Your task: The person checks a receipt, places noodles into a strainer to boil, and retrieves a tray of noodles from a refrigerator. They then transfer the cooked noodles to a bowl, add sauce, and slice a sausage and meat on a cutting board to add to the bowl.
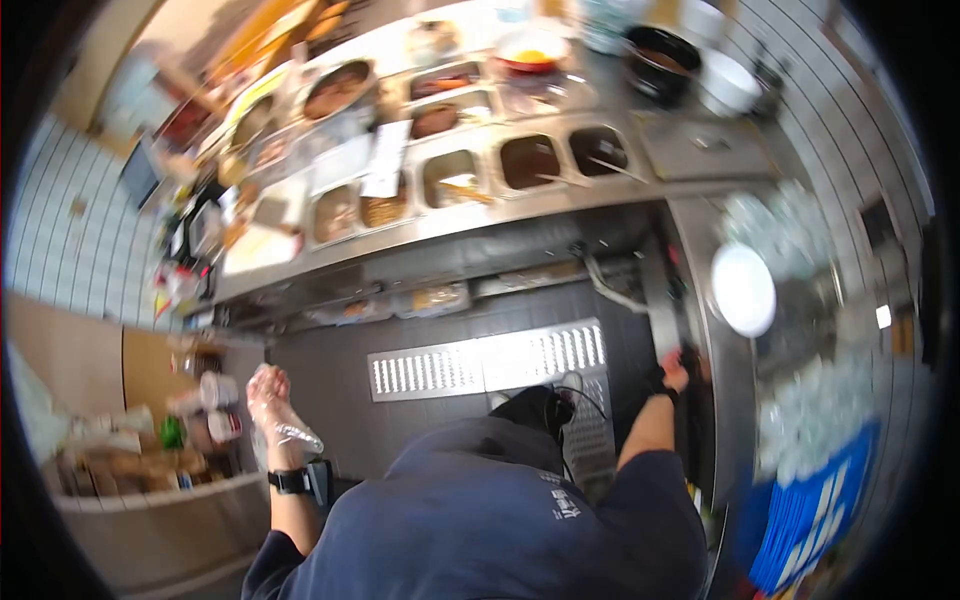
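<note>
My left hand (268, 398) wears a clear plastic glove that hangs loose at the wrist. It is held out over the floor at the left, its fingers curled in; whether anything is inside them is hidden. My right hand (676, 372) reaches down beside the front of the steel counter (705, 330) at the right. Its fingers are blurred against the dark gap there, so their grip does not show. A white bowl (743, 290) stands on that counter, above and to the right of this hand.
Ahead runs a steel counter with several food pans (450, 180), some with utensils in them. A black pot (660, 62) stands at the back right. Clear plastic bags (815, 415) and a blue package (815, 510) lie at the right. A metal grate (485, 360) is set in the floor.
</note>
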The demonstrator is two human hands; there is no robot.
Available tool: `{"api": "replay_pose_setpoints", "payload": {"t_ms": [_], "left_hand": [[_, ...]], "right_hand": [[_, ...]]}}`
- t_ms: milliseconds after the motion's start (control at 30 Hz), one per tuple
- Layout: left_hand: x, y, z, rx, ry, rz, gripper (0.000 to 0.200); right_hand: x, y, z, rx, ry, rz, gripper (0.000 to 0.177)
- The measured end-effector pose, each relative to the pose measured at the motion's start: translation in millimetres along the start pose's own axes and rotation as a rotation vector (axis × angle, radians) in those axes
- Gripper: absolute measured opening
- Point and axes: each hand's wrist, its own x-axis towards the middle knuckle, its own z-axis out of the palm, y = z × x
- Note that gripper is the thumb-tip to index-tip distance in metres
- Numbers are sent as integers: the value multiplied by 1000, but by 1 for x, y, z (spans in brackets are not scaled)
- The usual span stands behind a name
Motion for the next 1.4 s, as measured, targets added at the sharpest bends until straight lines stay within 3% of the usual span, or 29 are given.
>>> {"api": "replay_pose_setpoints", "payload": {"t_ms": [33,67,100,133,167,200,233,267,300,400,467,500,567,600,733,767,833,900,933,967,1033,1067,1133,1233,1267,1400], "left_hand": [[2,3,-8,-14,74,-7,19],[3,6,-16,5,108,-5,16],[7,4,-26,-2,146,0,16],[10,5,-31,-7,178,1,16],[13,0,-30,-18,214,8,16],[13,-3,-27,-19,236,-6,15],[12,-6,-25,-18,254,-23,14],[15,-9,-24,-27,281,-18,14],[20,-13,-24,-5,260,-36,16],[42,-21,-11,-14,199,-62,20],[55,-21,15,-15,192,-58,20],[65,-23,29,-18,185,-61,20],[88,-32,56,-35,166,-82,20],[99,-37,71,-40,163,-94,20],[142,-54,132,-162,-54,-104,21],[149,-56,149,-154,-22,-109,22],[154,-50,190,-116,20,-130,28],[161,-52,215,-198,-45,-111,33],[165,-55,226,-227,-76,-84,36],[169,-58,235,-234,-92,-81,38],[175,-60,255,-242,-106,-77,46],[177,-60,264,-211,-89,-86,54],[188,-74,275,-269,-90,-69,55],[203,-78,284,-232,-27,-74,72],[209,-71,284,-262,-32,-115,90],[242,-60,249,-198,11,-137,91]], "right_hand": [[-29,-1,47,75,-229,63,23],[24,-15,-18,224,-47,-66,25],[-24,10,65,275,211,-263,26],[-10,9,48,-666,294,-601,32],[-7,16,45,-1166,369,-899,29],[-7,25,54,-1660,421,-1210,38],[-32,29,96,-2287,856,-890,51],[-58,45,128,-2137,575,-1213,50],[-35,27,100,-2201,601,-1306,47],[8,-8,31,-2311,1142,-627,42],[2,-14,29,-2643,1068,-409,46],[-4,-9,43,-2643,1068,-397,46],[-27,16,82,-2064,1230,-474,59],[-28,28,92,-2059,1236,-464,59],[-31,65,139,-1173,964,-264,47],[-31,77,156,-959,880,-220,44],[-37,125,223,-1462,610,188,35],[-15,164,253,-1904,145,365,32],[-10,191,285,-2242,-180,209,24],[-23,230,338,-2366,-513,-143,27],[-41,301,432,-2196,-936,-107,14],[-55,338,482,-2088,-1163,40,8],[-85,411,537,-1757,-1180,212,14],[-125,506,584,-1628,-1350,47,22],[-139,536,595,-1587,-1398,-33,26],[-183,634,615,-1603,-1569,-159,37]]}}
